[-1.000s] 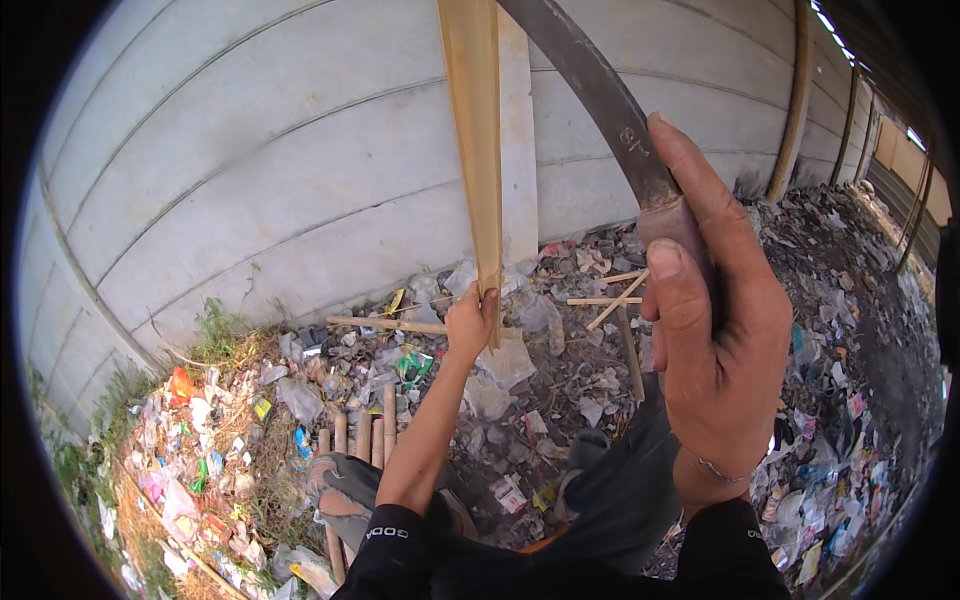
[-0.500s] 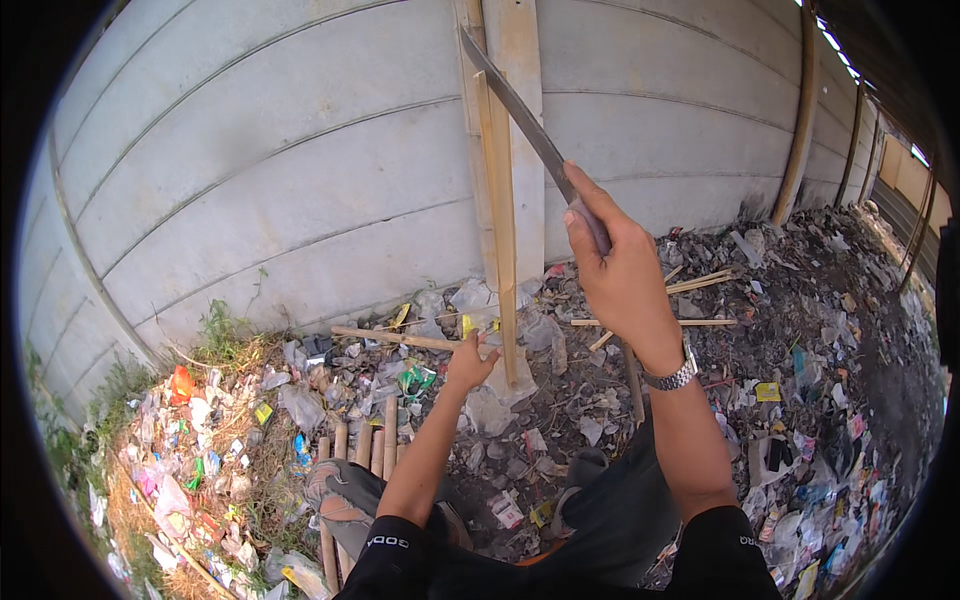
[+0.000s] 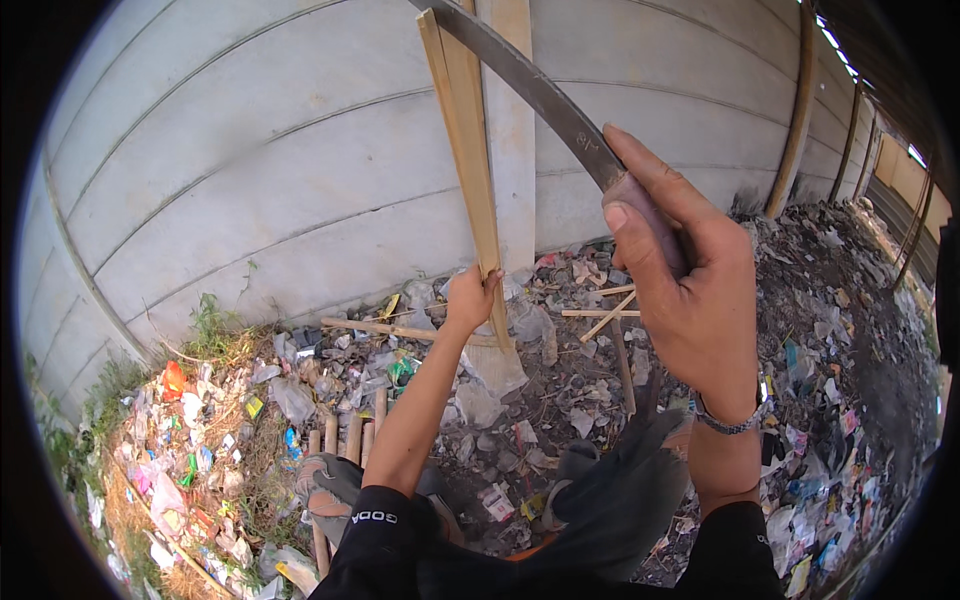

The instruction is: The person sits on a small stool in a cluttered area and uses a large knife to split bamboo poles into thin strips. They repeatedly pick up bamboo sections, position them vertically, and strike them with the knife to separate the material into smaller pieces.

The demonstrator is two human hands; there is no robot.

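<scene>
Wall: the pale grey panelled wall (image 3: 280,150) fills the far side, with a light upright post (image 3: 514,150) standing out behind the work.
Ground: the littered ground (image 3: 865,320) meets the foot of the wall along its far edge; scraps of plastic and paper cover much of it.
Bamboo strip: the bamboo strip (image 3: 472,170) stands in front of the wall, near the ground's far edge. Its long axis is close to upright, the upper end leaning left and the lower end pointing down at the ground just below the left hand.
Cut poles: several cut poles (image 3: 352,440) lie side by side by the left knee, their ends pointing toward the wall.
Curved knife: the curved knife (image 3: 545,98) slants up and left from its handle, the dark blade crossing the strip's upper end in view; whether the two touch, I cannot tell.
Right grip: the right hand (image 3: 700,275) is clamped on the knife handle, index finger stretched along it toward the blade.
Left grip: the left hand (image 3: 467,300) is closed around the strip near its lower end.
Thin sticks: pale thin sticks (image 3: 607,317) lie crossed on the ground, left of the right hand.
Watch: a metal-banded watch (image 3: 726,427) circles the right wrist.
</scene>
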